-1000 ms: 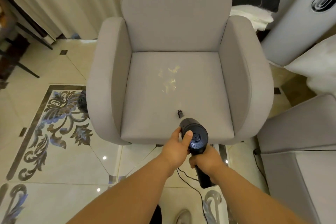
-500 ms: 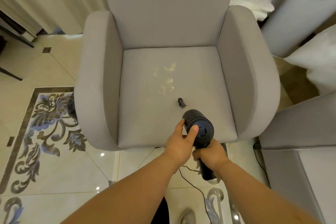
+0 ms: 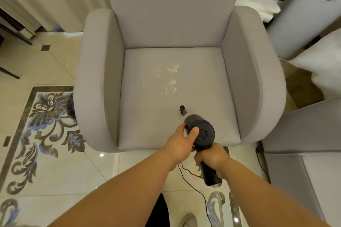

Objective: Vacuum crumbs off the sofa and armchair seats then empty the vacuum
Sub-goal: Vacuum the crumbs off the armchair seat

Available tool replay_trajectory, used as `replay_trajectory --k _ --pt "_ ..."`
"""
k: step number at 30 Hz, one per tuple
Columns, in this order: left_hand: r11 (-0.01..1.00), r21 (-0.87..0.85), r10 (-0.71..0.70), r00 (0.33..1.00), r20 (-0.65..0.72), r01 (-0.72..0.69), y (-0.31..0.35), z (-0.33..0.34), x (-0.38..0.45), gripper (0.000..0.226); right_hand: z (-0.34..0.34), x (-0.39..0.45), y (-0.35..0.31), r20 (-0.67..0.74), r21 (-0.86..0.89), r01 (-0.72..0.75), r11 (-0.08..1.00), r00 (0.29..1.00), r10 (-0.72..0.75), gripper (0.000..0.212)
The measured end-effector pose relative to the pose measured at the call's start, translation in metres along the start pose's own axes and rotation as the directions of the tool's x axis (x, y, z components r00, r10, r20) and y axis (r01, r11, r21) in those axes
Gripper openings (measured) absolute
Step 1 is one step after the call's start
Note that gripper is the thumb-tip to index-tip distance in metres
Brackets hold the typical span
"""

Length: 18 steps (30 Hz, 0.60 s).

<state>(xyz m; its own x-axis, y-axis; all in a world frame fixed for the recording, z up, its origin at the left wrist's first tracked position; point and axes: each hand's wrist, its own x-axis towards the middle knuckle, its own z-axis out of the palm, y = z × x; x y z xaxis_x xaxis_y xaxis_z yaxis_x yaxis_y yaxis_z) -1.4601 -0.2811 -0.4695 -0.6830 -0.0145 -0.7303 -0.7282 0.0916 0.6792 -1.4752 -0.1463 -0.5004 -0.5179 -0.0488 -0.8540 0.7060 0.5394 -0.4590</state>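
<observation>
Over the near edge of the grey armchair seat [image 3: 184,86], a black handheld vacuum [image 3: 200,131] is pointed away from the person, its narrow nozzle [image 3: 182,110] low over the fabric, whether touching it I cannot tell. The right hand [image 3: 212,158] is wrapped round the handle below the body; the left hand [image 3: 181,140] grips the side of the motor housing, thumb lying on its rear face. The two hands sit close together, both clamped on the tool. The crumbs [image 3: 170,77], pale yellow flakes, lie scattered mid-seat, beyond the nozzle and slightly left.

The step in hand looks to be the approach to the crumbs. To do it well, I judge the nozzle should stay low and flat, advance slowly through the patch in overlapping passes, and not shove flakes toward the back crease. A thin cable [image 3: 195,188] trails on the tiled floor [image 3: 60,162] near the feet; keep clear of it.
</observation>
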Motion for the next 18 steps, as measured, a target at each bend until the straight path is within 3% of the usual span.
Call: replay_trajectory --k 18 --pt "0.991 -0.132 -0.019 0.993 -0.113 0.004 -0.026 0.008 -0.054 0.062 0.010 -0.032 0.018 0.126 -0.124 0.090 0.988 0.989 -0.074 0.025"
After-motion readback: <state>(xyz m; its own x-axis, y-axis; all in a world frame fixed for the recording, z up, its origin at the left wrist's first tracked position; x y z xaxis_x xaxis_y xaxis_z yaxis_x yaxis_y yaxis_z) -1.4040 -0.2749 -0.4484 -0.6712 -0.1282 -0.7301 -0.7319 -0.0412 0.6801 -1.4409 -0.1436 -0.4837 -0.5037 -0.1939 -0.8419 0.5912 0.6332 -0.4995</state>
